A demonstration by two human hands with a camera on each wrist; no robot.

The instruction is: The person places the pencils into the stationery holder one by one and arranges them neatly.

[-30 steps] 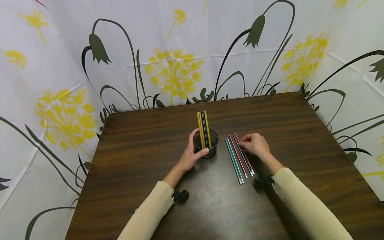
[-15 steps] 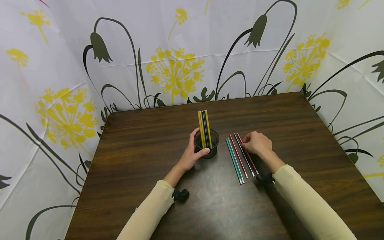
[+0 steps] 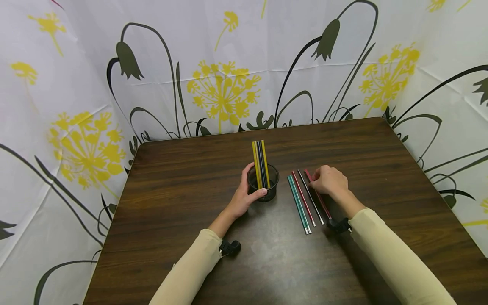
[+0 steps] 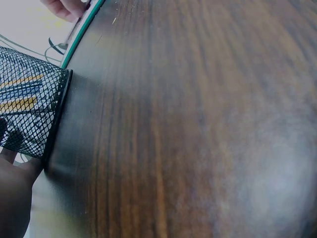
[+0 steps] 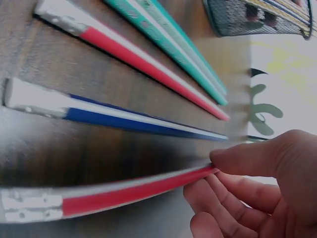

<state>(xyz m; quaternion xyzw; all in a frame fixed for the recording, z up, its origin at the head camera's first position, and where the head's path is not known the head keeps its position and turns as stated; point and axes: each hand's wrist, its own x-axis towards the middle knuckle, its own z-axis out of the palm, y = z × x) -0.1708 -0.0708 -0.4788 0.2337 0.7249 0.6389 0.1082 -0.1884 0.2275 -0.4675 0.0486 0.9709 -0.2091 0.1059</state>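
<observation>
As fingers (image 5: 202, 196) curl, R grip (image 3: 328, 181) pinches pencil (image 5: 119, 196)

Before me, a brown table (image 3: 171, 178) takes the lower frame. Near the centre stands a mesh cup (image 3: 271, 195); right of it lie green pencils (image 3: 299, 205), a red pencil (image 3: 303, 198) and a blue pencil (image 3: 311, 197).

Dark brown wood-grain table (image 3: 171, 182), streaky grain, rounded far corners, pale glare patch on the near middle part and again at right in left wrist view. White fabric backdrop (image 3: 289, 21) behind the table and along both sides, faint creases, printed with yellow flower heads (image 3: 223, 91), drooping olive-green bell flowers (image 3: 128, 61) on thin curved dark stems, plus small leafy sprigs (image 3: 260, 121) low near the far table edge; right wrist view catches a blurry bit of the same print.
</observation>
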